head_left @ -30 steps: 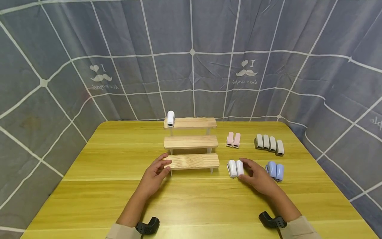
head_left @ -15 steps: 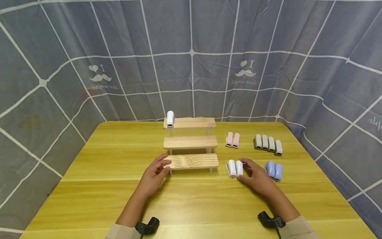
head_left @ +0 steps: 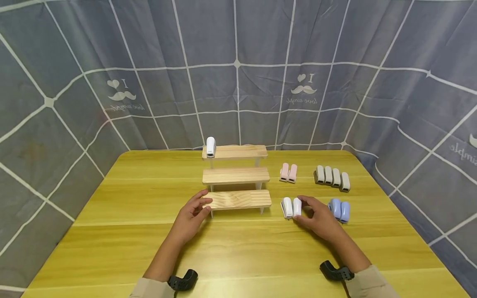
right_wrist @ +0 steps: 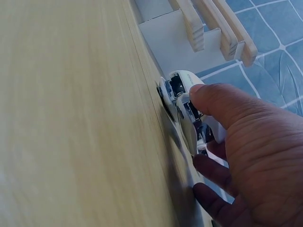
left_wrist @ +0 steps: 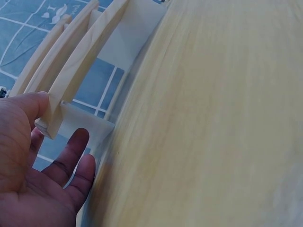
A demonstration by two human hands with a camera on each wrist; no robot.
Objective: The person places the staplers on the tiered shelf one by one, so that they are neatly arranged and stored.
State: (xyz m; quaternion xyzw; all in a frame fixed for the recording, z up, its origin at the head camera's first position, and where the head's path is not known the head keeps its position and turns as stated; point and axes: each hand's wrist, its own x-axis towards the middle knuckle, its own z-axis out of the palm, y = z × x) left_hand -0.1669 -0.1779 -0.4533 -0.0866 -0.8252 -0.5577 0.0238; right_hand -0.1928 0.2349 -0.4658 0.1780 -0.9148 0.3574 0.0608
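Observation:
On the table, two small white staplers stand side by side: a left one (head_left: 287,207) and a right one (head_left: 297,205). My right hand (head_left: 318,217) pinches the right stapler between thumb and fingers; in the right wrist view the thumb presses on a white stapler (right_wrist: 189,80), metal parts showing underneath. My left hand (head_left: 190,217) grips the left end of the lowest step of a three-step wooden display stand (head_left: 238,200). In the left wrist view its thumb lies against the step's edge (left_wrist: 59,99) while the other fingers reach below. Another white stapler (head_left: 210,146) stands on the top step's left end.
Two pink staplers (head_left: 288,173) stand right of the stand. Farther right is a row of several grey-white staplers (head_left: 331,178), with two blue staplers (head_left: 340,210) in front, close behind my right hand. A grey checked curtain (head_left: 238,91) surrounds the table (head_left: 238,256).
The right hand's thumb has come onto the front of the right white stapler. My left hand keeps its place on the stand. The whole head view has shifted slightly.

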